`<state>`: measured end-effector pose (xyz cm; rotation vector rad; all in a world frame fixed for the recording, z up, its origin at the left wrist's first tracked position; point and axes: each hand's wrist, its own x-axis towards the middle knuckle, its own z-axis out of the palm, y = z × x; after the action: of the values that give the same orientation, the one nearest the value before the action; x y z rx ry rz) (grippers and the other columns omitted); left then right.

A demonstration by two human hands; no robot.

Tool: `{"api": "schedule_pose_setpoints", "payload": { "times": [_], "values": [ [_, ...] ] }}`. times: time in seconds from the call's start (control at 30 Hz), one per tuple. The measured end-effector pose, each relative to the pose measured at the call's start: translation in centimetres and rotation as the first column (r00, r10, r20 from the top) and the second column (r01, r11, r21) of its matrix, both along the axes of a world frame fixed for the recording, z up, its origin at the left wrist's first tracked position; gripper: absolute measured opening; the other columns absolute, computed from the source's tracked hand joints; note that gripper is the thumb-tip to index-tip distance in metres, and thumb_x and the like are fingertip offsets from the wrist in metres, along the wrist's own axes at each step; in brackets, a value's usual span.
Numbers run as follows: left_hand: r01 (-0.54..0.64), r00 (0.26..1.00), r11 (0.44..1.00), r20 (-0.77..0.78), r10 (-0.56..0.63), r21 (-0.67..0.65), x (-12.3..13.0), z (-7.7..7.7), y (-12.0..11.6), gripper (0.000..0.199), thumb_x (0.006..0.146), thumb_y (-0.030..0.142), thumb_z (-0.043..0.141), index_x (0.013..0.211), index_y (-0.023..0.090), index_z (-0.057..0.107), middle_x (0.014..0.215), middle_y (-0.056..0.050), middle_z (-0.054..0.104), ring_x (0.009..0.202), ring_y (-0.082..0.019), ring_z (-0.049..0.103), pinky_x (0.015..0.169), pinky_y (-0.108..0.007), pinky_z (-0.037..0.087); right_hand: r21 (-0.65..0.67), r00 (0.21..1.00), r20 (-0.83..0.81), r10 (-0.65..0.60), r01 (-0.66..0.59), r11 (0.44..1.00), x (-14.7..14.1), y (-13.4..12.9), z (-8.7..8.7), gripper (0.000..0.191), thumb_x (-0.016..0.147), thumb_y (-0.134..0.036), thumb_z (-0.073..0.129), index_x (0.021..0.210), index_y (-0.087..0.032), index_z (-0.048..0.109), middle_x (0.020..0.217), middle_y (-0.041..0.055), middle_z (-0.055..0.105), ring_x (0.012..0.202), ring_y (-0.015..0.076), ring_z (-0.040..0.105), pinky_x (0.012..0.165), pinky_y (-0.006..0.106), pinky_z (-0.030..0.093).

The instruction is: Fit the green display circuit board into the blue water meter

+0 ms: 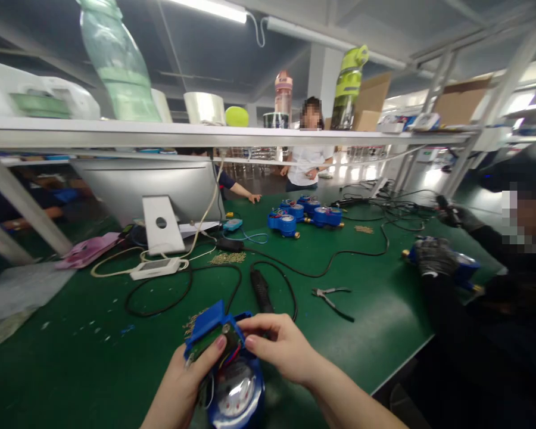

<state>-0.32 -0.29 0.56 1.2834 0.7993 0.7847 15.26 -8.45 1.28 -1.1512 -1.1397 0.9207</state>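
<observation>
A blue water meter (pixel 237 393) with a round clear dial lies at the table's front edge. Its upper housing is uncovered, showing a green circuit board, coloured wires and a dark round part. My left hand (pixel 183 375) grips the housing from the left, thumb pressed on the board. On the right side, my right hand (pixel 279 345) pinches the housing's blue rim between thumb and fingers; whether it also holds a wire or small part is hidden. Just behind are a black electric screwdriver (pixel 261 290) and a pile of small screws (pixel 192 322), partly covered by the housing.
Cutting pliers (pixel 335 301) lie right of my hands. Several blue meters (pixel 283 223), more screws (pixel 228 258) and black cables (pixel 326 271) are farther back. A monitor (pixel 156 185) stands left under a shelf (pixel 232 136). At right, a co-worker's gloved hand (pixel 435 256) rests on another meter.
</observation>
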Motion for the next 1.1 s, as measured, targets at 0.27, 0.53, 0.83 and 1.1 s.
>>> {"api": "schedule_pose_setpoints", "payload": {
  "times": [0.27, 0.53, 0.83, 1.1],
  "values": [
    [0.126, 0.983, 0.991, 0.140, -0.120, -0.035, -0.6, 0.1, 1.1, 0.031, 0.074, 0.033, 0.073, 0.098, 0.014, 0.069, 0.070, -0.003, 0.067, 0.069, -0.017, 0.061, 0.070, -0.026, 0.049, -0.003, 0.994, -0.108, 0.023, -0.023, 1.000, -0.8, 0.0, 0.2, 0.026, 0.080, -0.034, 0.067, 0.101, -0.021, 0.072, 0.094, 0.0055, 0.070, 0.085, 0.0171, 0.065, 0.078, 0.030, 0.051],
    [0.162, 0.976, 0.986, 0.143, -0.164, 0.026, -0.4, 0.4, 0.9, 0.032, 0.077, 0.035, 0.071, 0.100, 0.013, 0.066, 0.069, -0.003, 0.065, 0.072, -0.018, 0.062, 0.069, -0.026, 0.048, -0.013, 0.998, -0.048, -0.051, 0.050, 0.999, -0.8, -0.2, -0.2, 0.023, 0.079, -0.032, 0.068, 0.099, -0.021, 0.073, 0.091, 0.0054, 0.069, 0.083, 0.0172, 0.061, 0.078, 0.031, 0.049],
    [0.157, 0.978, 0.988, 0.144, -0.153, -0.012, -0.7, 0.3, 0.8, 0.028, 0.072, 0.029, 0.076, 0.093, 0.012, 0.070, 0.087, -0.008, 0.072, 0.078, -0.019, 0.064, 0.072, -0.025, 0.050, 0.017, 0.955, 0.275, -0.113, 0.112, 0.994, -0.6, -0.7, -0.1, 0.026, 0.084, -0.037, 0.061, 0.102, -0.021, 0.070, 0.090, 0.0057, 0.070, 0.082, 0.0177, 0.063, 0.075, 0.031, 0.052],
    [0.130, 0.986, 0.989, 0.115, -0.121, -0.071, -1.9, -0.2, 0.4, 0.024, 0.067, 0.033, 0.078, 0.075, 0.010, 0.073, 0.075, -0.008, 0.072, 0.069, -0.018, 0.064, 0.069, -0.026, 0.050, 0.147, 0.306, 0.868, -0.391, 0.594, 0.791, 16.2, -3.7, -5.5, 0.069, 0.078, -0.059, 0.051, 0.124, -0.008, 0.053, 0.130, 0.0235, 0.051, 0.126, 0.0383, 0.042, 0.103, 0.058, 0.032]
  ]
}}
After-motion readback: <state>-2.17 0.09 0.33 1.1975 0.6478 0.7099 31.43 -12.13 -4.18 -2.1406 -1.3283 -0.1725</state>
